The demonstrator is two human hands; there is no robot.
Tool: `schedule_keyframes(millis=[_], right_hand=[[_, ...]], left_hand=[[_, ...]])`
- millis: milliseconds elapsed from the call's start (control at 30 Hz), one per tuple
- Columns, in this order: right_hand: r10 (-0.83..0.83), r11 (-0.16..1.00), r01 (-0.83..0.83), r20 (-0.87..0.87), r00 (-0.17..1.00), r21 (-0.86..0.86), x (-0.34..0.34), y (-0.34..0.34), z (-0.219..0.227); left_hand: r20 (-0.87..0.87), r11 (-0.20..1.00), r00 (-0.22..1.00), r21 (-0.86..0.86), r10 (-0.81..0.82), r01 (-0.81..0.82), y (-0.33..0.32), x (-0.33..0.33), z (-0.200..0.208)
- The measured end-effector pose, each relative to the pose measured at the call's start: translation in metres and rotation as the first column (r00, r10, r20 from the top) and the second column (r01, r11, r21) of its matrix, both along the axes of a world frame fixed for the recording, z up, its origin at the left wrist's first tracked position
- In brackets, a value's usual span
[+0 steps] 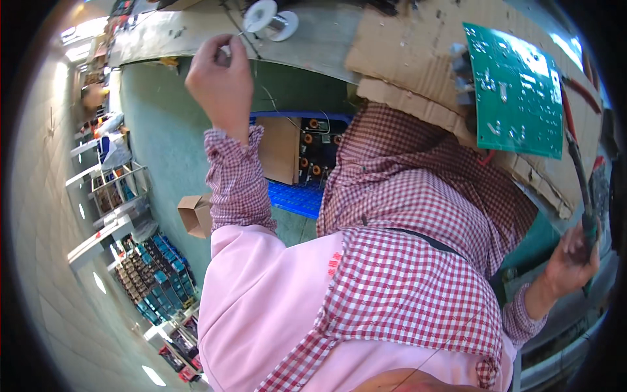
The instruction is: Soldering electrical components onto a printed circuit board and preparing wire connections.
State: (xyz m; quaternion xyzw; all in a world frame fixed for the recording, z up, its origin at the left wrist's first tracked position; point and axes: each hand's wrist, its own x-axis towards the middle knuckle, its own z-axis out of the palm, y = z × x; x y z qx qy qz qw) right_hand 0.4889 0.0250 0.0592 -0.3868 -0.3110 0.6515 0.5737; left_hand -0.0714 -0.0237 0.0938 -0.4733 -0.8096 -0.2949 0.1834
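Note:
My left hand [222,78] is raised at the table's edge, fingers closed in a pinch on thin solder wire beside a white spool [262,14]. At the far right, my right hand [573,258] is wrapped round the dark handle of a soldering iron [578,170], which points away from me. A green circuit board [519,98] stands near the iron's tip, its solder side showing and dark components at its left edge. Whether tip and board touch, I cannot tell.
Cardboard sheets [411,49] cover the table beneath the board. Red cables [581,95] run beside it. Below the table edge, a blue crate [297,199] holds boards with copper coils [308,138] and a cardboard piece [277,150]. A small open carton [194,215] sits on the floor.

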Motion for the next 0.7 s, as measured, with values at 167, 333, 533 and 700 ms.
schedule_keyframes(millis=[167,333,533,700], right_hand=[[-0.070,0.997,0.067,0.094,0.993,0.036,-0.008,0.002,0.003],[-0.114,0.993,0.111,0.070,0.991,0.044,-0.012,-0.005,0.005],[-0.121,0.993,0.119,0.084,0.989,0.025,-0.034,-0.006,0.005],[-0.105,0.993,0.099,0.095,0.990,0.069,-0.043,-0.009,0.009]], left_hand=[[-0.238,0.991,0.969,-0.131,-0.058,0.027,0.020,-0.036,-0.010],[-0.302,0.918,0.936,-0.394,-0.183,0.052,0.053,-0.065,-0.035],[-0.187,0.951,0.960,-0.271,-0.207,0.152,0.061,-0.061,-0.073],[-0.319,0.977,0.934,-0.185,-0.160,0.104,0.056,-0.013,-0.048]])
